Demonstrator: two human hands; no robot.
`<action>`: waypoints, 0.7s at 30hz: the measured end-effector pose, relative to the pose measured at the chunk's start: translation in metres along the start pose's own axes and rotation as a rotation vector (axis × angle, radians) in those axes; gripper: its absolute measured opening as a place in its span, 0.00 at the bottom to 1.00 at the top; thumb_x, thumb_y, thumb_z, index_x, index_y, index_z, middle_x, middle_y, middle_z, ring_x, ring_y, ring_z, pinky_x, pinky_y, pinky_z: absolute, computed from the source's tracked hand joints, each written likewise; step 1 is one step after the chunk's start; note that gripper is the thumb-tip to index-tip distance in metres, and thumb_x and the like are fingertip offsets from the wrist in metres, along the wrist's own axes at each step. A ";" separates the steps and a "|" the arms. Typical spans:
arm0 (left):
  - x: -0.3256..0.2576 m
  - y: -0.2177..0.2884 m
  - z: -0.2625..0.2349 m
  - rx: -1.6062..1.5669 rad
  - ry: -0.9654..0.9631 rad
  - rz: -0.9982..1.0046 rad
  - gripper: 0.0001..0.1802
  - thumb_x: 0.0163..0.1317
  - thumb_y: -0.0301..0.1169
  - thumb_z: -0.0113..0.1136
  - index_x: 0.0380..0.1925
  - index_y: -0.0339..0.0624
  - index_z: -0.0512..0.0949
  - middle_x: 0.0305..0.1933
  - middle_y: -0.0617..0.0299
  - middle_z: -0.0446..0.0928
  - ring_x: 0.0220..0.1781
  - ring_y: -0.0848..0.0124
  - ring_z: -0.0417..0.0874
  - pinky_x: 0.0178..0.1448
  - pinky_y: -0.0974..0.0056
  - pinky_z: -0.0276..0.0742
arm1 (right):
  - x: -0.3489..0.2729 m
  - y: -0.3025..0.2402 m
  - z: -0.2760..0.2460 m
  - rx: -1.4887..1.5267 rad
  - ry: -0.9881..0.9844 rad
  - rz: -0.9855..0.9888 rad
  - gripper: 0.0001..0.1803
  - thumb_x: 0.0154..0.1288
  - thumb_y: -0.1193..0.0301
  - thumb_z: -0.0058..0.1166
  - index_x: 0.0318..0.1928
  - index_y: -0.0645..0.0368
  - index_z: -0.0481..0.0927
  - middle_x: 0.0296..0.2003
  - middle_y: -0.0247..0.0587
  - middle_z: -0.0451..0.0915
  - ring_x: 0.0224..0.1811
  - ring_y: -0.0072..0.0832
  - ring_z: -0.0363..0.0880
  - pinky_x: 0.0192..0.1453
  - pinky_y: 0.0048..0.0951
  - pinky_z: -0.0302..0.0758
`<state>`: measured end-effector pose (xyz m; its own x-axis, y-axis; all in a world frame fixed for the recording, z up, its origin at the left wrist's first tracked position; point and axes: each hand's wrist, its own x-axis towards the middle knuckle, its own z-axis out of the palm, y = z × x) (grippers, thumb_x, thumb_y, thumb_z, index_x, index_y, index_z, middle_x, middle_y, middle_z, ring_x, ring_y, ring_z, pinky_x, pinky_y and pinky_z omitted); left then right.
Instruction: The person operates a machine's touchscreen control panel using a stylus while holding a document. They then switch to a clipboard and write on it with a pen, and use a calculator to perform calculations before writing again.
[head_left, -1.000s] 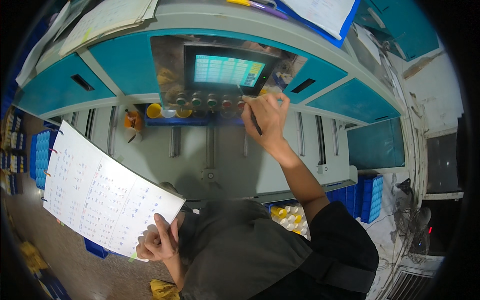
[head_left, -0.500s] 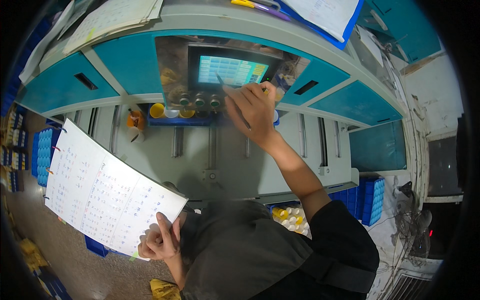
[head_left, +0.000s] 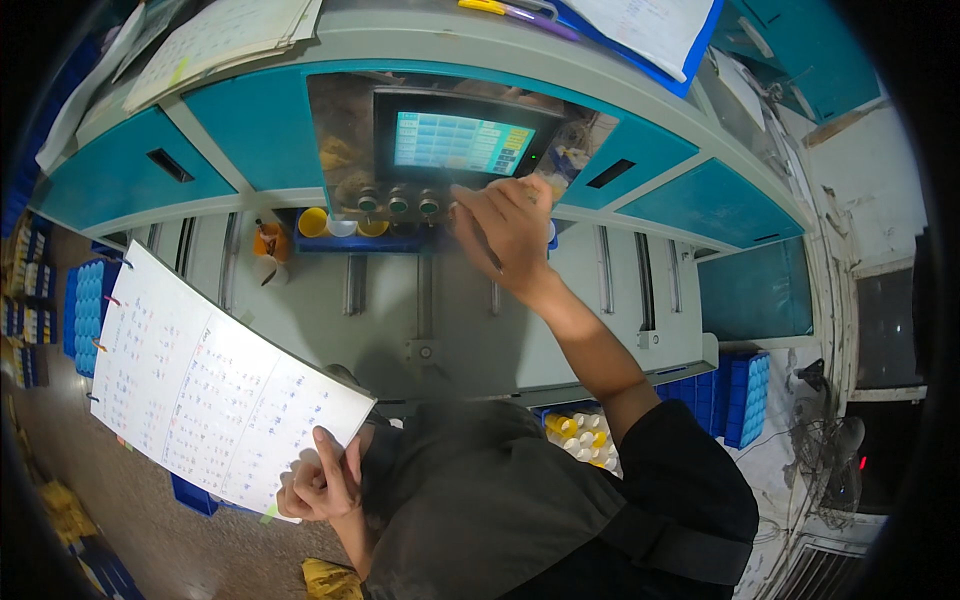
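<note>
My left hand [head_left: 322,482] grips the lower right corner of a ring-bound notebook [head_left: 225,385]. Its white pages carry handwritten columns, and the notebook hangs tilted at the left. In front of the machine's control panel, my right hand [head_left: 508,228] is closed around a thin dark pen [head_left: 490,254], mostly hidden by the fingers. This hand is just below the lit touchscreen [head_left: 462,143], apart from it, to the right of a row of round knobs [head_left: 398,202].
Below the panel, a blue tray [head_left: 350,238] holds yellow and white cups, beside an orange cup [head_left: 270,240] with tools. Papers [head_left: 225,45] and a blue clipboard [head_left: 690,55] lie on the machine top. A crate of yellow and white pieces [head_left: 583,437] stands near my body.
My right hand has drawn down slightly from the touchscreen, and the pen's tip no longer shows over it. My left hand and the notebook stay almost still.
</note>
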<state>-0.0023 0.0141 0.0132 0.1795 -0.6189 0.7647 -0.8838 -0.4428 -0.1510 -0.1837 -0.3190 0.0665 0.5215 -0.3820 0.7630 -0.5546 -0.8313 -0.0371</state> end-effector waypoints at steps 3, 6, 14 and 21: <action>0.000 0.000 0.000 0.008 -0.005 -0.003 0.28 0.64 0.61 0.67 0.53 0.55 0.90 0.28 0.69 0.65 0.38 0.66 0.65 0.49 0.58 0.64 | -0.006 0.002 -0.007 -0.034 -0.033 0.044 0.15 0.57 0.76 0.66 0.47 0.57 0.85 0.30 0.30 0.80 0.39 0.29 0.79 0.53 0.40 0.64; 0.000 0.001 -0.001 0.010 -0.007 0.002 0.28 0.64 0.61 0.67 0.52 0.55 0.91 0.28 0.69 0.65 0.38 0.67 0.65 0.49 0.58 0.64 | -0.012 0.003 -0.016 0.056 -0.026 0.109 0.16 0.54 0.80 0.65 0.46 0.57 0.86 0.30 0.30 0.81 0.37 0.28 0.78 0.56 0.40 0.59; 0.003 0.001 0.001 -0.011 0.038 0.000 0.27 0.64 0.60 0.67 0.51 0.54 0.91 0.27 0.70 0.65 0.37 0.67 0.67 0.48 0.59 0.65 | -0.017 0.021 -0.044 -0.149 0.102 0.146 0.17 0.53 0.80 0.67 0.45 0.57 0.86 0.28 0.31 0.81 0.36 0.29 0.78 0.56 0.44 0.59; 0.001 0.000 -0.001 -0.005 0.012 0.009 0.27 0.65 0.60 0.66 0.51 0.55 0.91 0.27 0.69 0.65 0.37 0.67 0.68 0.49 0.58 0.65 | -0.012 0.026 -0.049 -0.193 0.122 0.139 0.17 0.55 0.79 0.66 0.47 0.56 0.86 0.30 0.31 0.82 0.38 0.30 0.78 0.56 0.42 0.59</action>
<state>-0.0022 0.0138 0.0148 0.1660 -0.6150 0.7709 -0.8874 -0.4340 -0.1552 -0.2362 -0.3159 0.0878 0.3560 -0.4263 0.8316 -0.7353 -0.6769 -0.0322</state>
